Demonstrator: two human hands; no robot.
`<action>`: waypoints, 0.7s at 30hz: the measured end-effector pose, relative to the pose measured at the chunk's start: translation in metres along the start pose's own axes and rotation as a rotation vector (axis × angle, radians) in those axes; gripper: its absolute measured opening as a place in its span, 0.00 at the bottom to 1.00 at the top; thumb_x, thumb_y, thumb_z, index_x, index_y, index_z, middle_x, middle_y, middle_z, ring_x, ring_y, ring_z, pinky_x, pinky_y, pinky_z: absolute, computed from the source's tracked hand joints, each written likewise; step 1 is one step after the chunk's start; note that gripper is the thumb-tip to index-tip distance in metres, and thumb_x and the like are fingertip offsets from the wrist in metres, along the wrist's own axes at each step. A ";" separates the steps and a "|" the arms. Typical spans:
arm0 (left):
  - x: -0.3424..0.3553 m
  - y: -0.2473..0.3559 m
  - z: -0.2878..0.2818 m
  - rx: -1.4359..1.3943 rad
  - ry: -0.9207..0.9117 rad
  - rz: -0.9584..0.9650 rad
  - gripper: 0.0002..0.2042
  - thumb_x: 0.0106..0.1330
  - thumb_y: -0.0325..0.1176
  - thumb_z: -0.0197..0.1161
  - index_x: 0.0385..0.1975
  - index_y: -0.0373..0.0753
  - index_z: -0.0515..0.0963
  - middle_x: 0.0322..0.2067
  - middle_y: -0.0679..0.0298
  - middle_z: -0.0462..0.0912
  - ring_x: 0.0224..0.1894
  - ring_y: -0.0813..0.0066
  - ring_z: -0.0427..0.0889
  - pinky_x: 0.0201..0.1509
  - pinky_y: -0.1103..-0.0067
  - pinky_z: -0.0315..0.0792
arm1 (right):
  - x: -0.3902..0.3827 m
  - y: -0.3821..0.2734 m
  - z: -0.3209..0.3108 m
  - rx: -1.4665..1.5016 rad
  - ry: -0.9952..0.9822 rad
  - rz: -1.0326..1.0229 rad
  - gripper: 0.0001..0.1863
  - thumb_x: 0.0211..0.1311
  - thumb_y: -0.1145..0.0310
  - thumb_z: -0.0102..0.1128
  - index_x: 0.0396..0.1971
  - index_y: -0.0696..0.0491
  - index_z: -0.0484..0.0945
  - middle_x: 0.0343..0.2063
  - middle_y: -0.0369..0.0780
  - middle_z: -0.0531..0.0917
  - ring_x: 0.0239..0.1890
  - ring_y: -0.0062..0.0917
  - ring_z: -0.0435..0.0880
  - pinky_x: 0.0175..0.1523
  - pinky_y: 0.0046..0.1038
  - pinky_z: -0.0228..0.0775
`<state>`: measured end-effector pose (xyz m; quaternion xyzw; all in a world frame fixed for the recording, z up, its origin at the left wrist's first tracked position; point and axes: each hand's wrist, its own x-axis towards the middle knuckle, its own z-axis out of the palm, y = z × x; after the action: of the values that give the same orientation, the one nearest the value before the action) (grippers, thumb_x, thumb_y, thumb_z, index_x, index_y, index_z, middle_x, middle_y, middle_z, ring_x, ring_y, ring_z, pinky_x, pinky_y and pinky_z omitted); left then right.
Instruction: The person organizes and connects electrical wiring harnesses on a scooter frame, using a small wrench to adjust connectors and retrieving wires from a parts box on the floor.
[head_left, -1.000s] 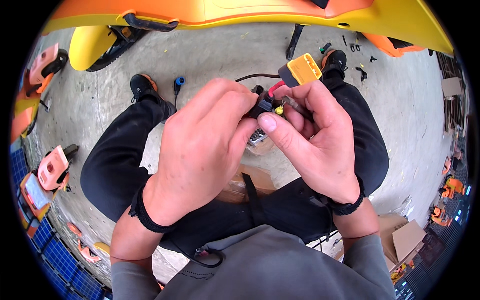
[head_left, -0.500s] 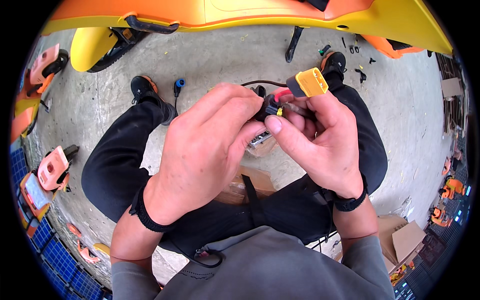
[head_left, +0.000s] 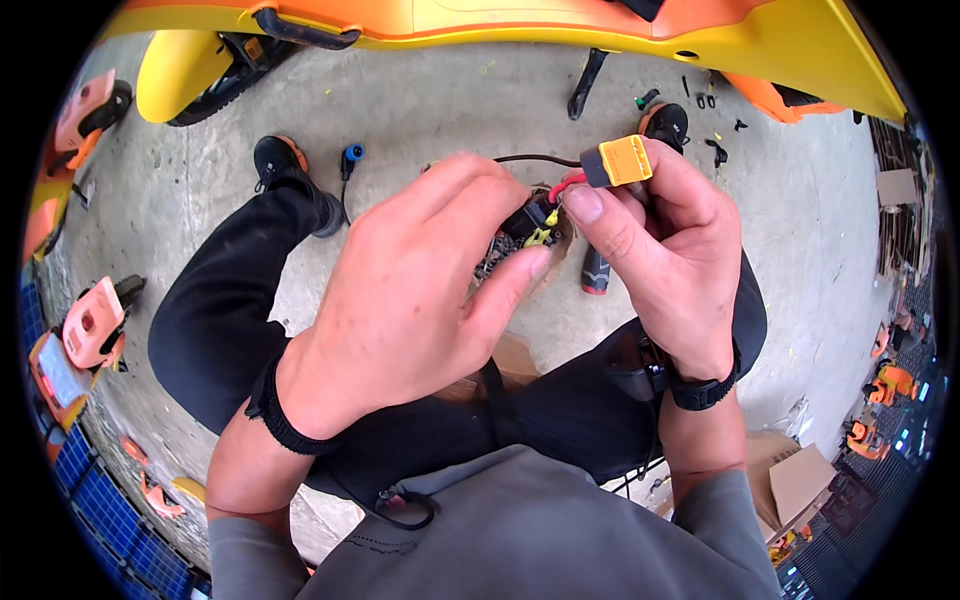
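Note:
My left hand (head_left: 415, 275) is closed around a small black connector (head_left: 524, 220), which is partly hidden by its fingers. Small yellow pieces (head_left: 541, 234) show at the connector's right side. A red wire (head_left: 568, 185) runs from there to a yellow power plug (head_left: 626, 161) with a dark collar. My right hand (head_left: 668, 245) pinches the wiring just below this plug between thumb and fingers. Beneath my hands, many small metal fasteners (head_left: 490, 262) lie in a container that is mostly covered. A black-and-red tool handle (head_left: 595, 272) appears beside my right thumb.
An orange and yellow vehicle body (head_left: 520, 25) spans the far edge, with a kickstand (head_left: 586, 85) below it. On the concrete floor lie a blue-tipped cable plug (head_left: 352, 155) and small black parts (head_left: 718, 152). Cardboard boxes (head_left: 800, 485) stand at the near right.
My hands have drawn slightly apart, and the right one has shifted right. More of the red wire, the yellow pieces and the fasteners now shows. The tool handle has come into sight.

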<state>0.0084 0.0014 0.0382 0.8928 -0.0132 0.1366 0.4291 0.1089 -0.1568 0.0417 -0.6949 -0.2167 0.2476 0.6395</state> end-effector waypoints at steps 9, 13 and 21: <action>0.000 -0.003 0.003 0.078 0.045 0.048 0.11 0.50 0.20 0.69 0.33 0.32 0.77 0.32 0.58 0.80 0.29 0.66 0.80 0.31 0.79 0.74 | -0.002 -0.003 0.006 0.102 0.042 0.034 0.09 0.57 0.73 0.69 0.34 0.59 0.79 0.21 0.26 0.74 0.22 0.05 0.65 0.27 0.11 0.56; 0.002 -0.003 0.000 0.072 0.087 0.090 0.11 0.50 0.19 0.69 0.32 0.31 0.77 0.33 0.57 0.80 0.30 0.66 0.80 0.30 0.80 0.75 | -0.002 -0.001 0.003 0.356 -0.005 0.152 0.08 0.63 0.68 0.64 0.33 0.58 0.79 0.25 0.29 0.79 0.22 0.06 0.67 0.26 0.11 0.56; 0.004 0.000 0.001 0.019 0.125 0.088 0.11 0.50 0.21 0.70 0.32 0.31 0.77 0.34 0.56 0.80 0.30 0.65 0.80 0.32 0.79 0.75 | 0.000 0.009 -0.001 0.685 -0.112 0.237 0.08 0.66 0.66 0.59 0.35 0.56 0.77 0.27 0.31 0.78 0.19 0.07 0.60 0.23 0.14 0.51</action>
<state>0.0128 0.0010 0.0390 0.8850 -0.0245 0.2109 0.4144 0.1099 -0.1584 0.0325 -0.4459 -0.0737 0.4158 0.7892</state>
